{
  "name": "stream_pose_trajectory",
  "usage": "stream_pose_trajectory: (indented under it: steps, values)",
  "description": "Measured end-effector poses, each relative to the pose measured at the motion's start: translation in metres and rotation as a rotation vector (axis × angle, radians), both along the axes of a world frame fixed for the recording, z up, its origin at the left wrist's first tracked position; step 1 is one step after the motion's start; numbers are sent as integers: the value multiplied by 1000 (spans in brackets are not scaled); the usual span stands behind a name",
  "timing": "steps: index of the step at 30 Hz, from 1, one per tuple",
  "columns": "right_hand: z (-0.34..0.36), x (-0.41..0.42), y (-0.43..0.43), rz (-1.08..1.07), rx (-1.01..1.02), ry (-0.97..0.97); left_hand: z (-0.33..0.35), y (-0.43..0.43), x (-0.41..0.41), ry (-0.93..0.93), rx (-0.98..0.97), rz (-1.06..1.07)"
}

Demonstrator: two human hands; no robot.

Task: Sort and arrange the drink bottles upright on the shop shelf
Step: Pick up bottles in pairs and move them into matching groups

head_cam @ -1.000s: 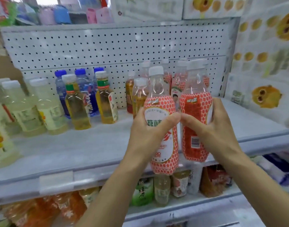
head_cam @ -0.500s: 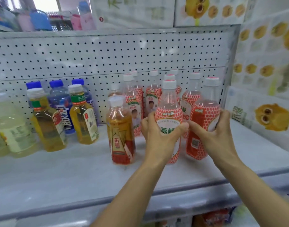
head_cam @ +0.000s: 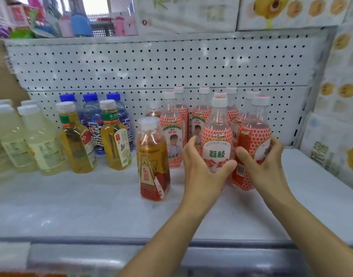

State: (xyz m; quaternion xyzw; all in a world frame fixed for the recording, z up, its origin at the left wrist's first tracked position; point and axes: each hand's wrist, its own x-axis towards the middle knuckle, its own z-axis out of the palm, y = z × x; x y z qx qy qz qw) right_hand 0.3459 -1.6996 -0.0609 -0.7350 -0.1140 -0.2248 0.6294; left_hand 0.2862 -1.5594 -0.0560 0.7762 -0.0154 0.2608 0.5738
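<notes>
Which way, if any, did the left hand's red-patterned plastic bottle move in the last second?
Yes. The red-patterned plastic bottle in the left hand moved back, from before the grey shelf front edge to well behind it.

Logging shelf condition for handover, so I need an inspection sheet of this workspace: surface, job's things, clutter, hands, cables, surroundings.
Surface: white shelf, bottles along its back.
Job's things: front red bottle and right red bottle upright, side by side; more red bottles behind; amber bottle to their left; yellow tea bottles, blue-capped bottles and pale bottles further left, all upright.
Clutter: nothing seen.
Hands: left hand grips the front red bottle; right hand grips the right red bottle.
Cables: nothing seen.
Surroundings: pegboard behind; printed cartons at right; goods on the shelf above.
</notes>
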Motion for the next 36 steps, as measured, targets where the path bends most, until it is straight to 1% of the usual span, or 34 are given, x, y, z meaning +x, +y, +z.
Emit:
stream_pose_trajectory:
  steps: [2,3,4,5,6,7,8,10,11,13,16,19,21,23,25,29,36]
  values:
    - [-1,-7,0,-70,4,-42,-3,12,-24,-184,222,156]
    - [1,-12,1,-128,6,-107,-5,22,-32,-306,320,266]
    - [5,-17,5,-184,5,-204,-6,33,-38,-414,371,375]
    - [11,-24,10,-224,-6,-324,-4,44,-41,-470,368,465]
    - [18,-30,18,-235,-30,-451,-1,55,-41,-458,335,532]
    - [25,-36,28,-209,-65,-568,4,66,-40,-383,295,571]
    - [32,-41,39,-154,-109,-659,9,76,-38,-267,256,567]
    - [44,-47,64,-43,-214,-742,13,95,-33,-60,186,448]
    - [50,-48,76,-10,-260,-740,12,104,-31,3,155,380]
    - [64,-48,97,42,-310,-668,7,123,-26,49,161,332]
    - [96,-32,122,102,-381,-499,4,151,-26,40,140,354]
    - [134,0,153,87,-498,-338,5,181,-24,70,103,390]
    - [151,20,172,98,-627,-189,7,198,-22,80,98,392]
    - [156,36,184,107,-836,-64,8,210,-22,88,104,388]
    - [153,45,187,64,-1004,-45,7,220,-21,102,111,369]
    - [151,56,172,-102,-1089,-55,4,233,-22,116,126,339]
    - [159,60,160,-284,-1309,-7,3,245,-25,127,119,278]
